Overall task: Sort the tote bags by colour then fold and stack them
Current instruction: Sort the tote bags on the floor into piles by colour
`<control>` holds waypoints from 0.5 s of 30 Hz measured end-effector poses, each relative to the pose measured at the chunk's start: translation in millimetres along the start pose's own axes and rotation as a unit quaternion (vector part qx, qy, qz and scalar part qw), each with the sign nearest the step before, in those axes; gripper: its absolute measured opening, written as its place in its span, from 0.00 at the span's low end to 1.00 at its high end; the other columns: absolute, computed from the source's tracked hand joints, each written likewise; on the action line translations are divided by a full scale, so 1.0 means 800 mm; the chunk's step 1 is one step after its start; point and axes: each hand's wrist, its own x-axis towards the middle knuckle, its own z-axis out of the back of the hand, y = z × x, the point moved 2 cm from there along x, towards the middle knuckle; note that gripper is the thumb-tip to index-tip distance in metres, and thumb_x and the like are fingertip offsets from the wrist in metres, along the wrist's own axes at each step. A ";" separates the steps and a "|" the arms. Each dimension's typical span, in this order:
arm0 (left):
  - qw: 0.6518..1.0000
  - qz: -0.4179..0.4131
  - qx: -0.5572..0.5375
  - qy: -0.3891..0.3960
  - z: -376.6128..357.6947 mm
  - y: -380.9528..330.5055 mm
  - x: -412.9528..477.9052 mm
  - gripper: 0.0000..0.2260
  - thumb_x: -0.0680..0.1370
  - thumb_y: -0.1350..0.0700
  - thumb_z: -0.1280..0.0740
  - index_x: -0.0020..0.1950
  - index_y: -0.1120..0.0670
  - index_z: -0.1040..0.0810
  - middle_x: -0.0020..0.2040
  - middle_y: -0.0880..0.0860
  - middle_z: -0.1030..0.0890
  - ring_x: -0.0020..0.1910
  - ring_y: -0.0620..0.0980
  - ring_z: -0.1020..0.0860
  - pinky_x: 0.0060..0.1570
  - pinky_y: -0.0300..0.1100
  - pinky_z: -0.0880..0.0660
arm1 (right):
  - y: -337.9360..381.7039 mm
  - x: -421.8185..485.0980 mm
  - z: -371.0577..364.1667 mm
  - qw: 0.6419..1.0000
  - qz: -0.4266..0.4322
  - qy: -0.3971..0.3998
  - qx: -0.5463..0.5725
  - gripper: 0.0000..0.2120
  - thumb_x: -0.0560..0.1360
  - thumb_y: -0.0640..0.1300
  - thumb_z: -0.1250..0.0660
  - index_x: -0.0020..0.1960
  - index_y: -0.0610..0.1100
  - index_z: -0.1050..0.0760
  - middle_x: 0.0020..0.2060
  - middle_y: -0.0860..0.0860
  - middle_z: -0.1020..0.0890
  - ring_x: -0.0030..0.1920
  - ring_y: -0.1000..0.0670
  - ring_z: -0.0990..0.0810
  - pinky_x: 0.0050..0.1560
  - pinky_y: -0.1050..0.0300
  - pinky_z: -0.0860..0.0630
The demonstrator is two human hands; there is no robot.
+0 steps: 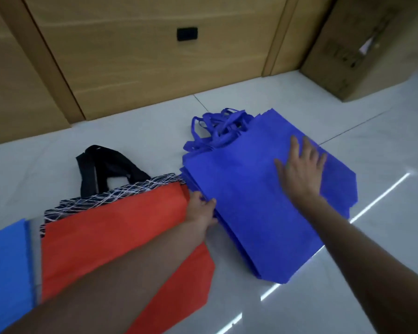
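Head view: we look down at a pale tiled floor [121,138]. A pile of dark blue tote bags [251,213] lies flat in the middle of the floor, a bit to the right. Their blue handles [217,131] bunch up at the far end of the pile.

The right hand [302,169] lies flat on top of the pile, with its fingers straight and spread out. The left hand [202,210] is at the left edge of the pile, and its fingers curl around that edge and grip it.

Just to the left, touching the pile, lies a red tote bag [106,237]. It sits on a black bag with white lines [121,191], which has black handles [101,165]. A light blue bag [5,261] lies by the near left edge of the picture.

Wooden panels [155,63] stand at the far edge of the floor, and a cardboard box [372,56] stands in the far right corner.
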 end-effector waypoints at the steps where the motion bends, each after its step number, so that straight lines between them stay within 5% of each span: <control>1: 0.999 -0.014 0.036 -0.001 -0.013 0.010 0.006 0.03 0.78 0.62 0.37 0.49 0.57 0.31 0.42 0.54 0.25 0.44 0.52 0.27 0.33 0.43 0.26 | 0.015 -0.029 -0.023 0.998 0.033 0.026 0.042 0.30 0.79 0.58 0.46 0.76 0.44 0.46 0.75 0.40 0.45 0.73 0.38 0.42 0.72 0.37 0.49; 3: 0.991 -0.071 0.117 0.004 -0.014 0.023 0.008 0.09 0.77 0.63 0.36 0.56 0.62 0.29 0.48 0.57 0.25 0.48 0.50 0.27 0.45 0.38 0.28 | 0.045 -0.089 -0.063 0.985 0.096 0.118 0.077 0.36 0.75 0.68 0.55 0.76 0.48 0.44 0.76 0.42 0.47 0.74 0.38 0.44 0.70 0.35 0.48; 5: 0.970 -0.146 0.194 0.022 0.013 0.027 0.003 0.11 0.77 0.68 0.38 0.59 0.65 0.30 0.51 0.57 0.26 0.50 0.49 0.27 0.45 0.26 0.32 | 0.058 -0.129 -0.103 0.967 0.112 0.223 0.052 0.46 0.66 0.76 0.64 0.77 0.53 0.50 0.77 0.46 0.55 0.76 0.40 0.52 0.70 0.34 0.52; 7: 0.953 -0.183 0.237 0.048 0.053 0.032 -0.002 0.07 0.77 0.67 0.38 0.53 0.59 0.27 0.48 0.54 0.24 0.48 0.50 0.26 0.45 0.25 0.32 | 0.056 -0.148 -0.126 0.957 0.087 0.276 0.022 0.49 0.63 0.78 0.66 0.77 0.53 0.58 0.77 0.47 0.61 0.76 0.40 0.58 0.70 0.33 0.54; 12: 0.908 -0.175 0.358 0.125 0.173 0.023 -0.030 0.09 0.77 0.62 0.36 0.46 0.47 0.25 0.43 0.50 0.21 0.42 0.51 0.20 0.44 0.41 0.26 | 0.059 -0.136 -0.135 0.967 0.097 0.237 0.011 0.31 0.80 0.60 0.51 0.77 0.50 0.57 0.77 0.47 0.56 0.76 0.39 0.55 0.71 0.36 0.48; 15: 0.895 -0.158 0.400 0.116 0.236 0.007 -0.051 0.07 0.77 0.64 0.36 0.49 0.52 0.24 0.44 0.52 0.19 0.43 0.48 0.21 0.44 0.35 0.27 | 0.070 -0.109 -0.134 0.970 0.069 0.224 0.060 0.30 0.80 0.61 0.51 0.77 0.51 0.55 0.77 0.49 0.54 0.76 0.42 0.54 0.73 0.40 0.49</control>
